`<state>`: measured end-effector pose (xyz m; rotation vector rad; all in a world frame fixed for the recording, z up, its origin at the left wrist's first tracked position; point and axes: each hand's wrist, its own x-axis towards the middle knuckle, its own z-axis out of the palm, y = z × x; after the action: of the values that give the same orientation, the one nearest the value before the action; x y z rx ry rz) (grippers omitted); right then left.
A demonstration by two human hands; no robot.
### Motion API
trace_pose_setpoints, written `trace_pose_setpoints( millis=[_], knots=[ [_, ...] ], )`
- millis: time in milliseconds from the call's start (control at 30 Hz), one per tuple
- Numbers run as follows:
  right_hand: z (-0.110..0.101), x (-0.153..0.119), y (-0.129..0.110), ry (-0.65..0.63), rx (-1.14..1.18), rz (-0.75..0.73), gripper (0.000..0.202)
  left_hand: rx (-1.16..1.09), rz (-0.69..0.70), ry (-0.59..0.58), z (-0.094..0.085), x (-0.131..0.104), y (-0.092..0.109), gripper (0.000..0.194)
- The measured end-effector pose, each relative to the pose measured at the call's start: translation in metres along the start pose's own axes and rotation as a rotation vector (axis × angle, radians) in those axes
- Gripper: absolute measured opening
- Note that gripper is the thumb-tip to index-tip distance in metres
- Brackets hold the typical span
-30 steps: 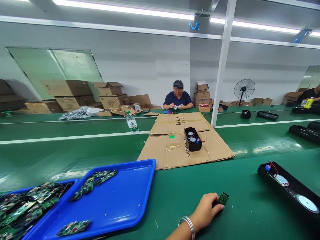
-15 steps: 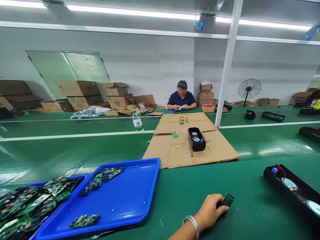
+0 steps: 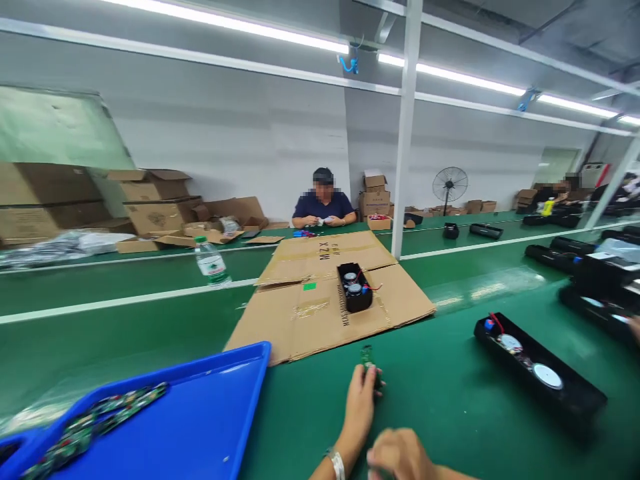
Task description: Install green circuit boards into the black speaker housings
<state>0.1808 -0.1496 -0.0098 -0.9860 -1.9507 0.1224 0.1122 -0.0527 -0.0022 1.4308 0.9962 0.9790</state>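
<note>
My left hand, with bracelets on the wrist, is closed on a small green circuit board. The board stands up above my fingertips, short of the cardboard's front edge. Low in the view my right hand is blurred, its fingers curled; whatever they may hold is hidden. To the right lies a long black speaker housing with round silver drivers and red wires. At left, more circuit boards lie in a blue tray.
Flattened cardboard carries another speaker housing. A water bottle stands left of it, a white post behind. A co-worker sits across the green bench. More black housings are at the right.
The view has swung right. My left hand has drawn the circuit board left and turned it upright. My right hand has come into view at the bottom.
</note>
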Motion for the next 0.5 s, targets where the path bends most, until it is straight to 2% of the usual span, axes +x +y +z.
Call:
trace_pose_setpoints(
  millis=[67,100,133,200,267,367,500],
  knots=[
    [-0.023,0.000,0.031,0.091,-0.079,0.164,0.014,-0.042,-0.005,0.122,-0.004,0.012,0.000,0.046],
    [-0.032,0.002,0.046,0.127,-0.108,0.291,0.014,-0.054,-0.002,0.160,-0.005,0.020,0.001,0.047],
    [-0.040,0.005,0.058,0.149,-0.123,0.433,0.013,-0.056,0.006,0.173,-0.007,0.029,0.003,0.047],
    [-0.048,0.011,0.077,0.191,-0.147,0.609,0.011,-0.031,0.048,0.173,-0.008,0.050,0.012,0.046],
    [-0.050,0.016,0.087,0.194,-0.154,0.673,0.008,0.032,0.107,0.175,-0.007,0.074,0.025,0.044],
    [-0.046,0.019,0.089,0.126,-0.141,0.696,0.006,0.185,0.210,0.143,-0.007,0.113,0.045,0.045],
    [-0.043,0.020,0.085,0.060,-0.146,0.721,0.006,0.400,0.306,0.111,-0.011,0.158,0.057,0.043]
  ],
)
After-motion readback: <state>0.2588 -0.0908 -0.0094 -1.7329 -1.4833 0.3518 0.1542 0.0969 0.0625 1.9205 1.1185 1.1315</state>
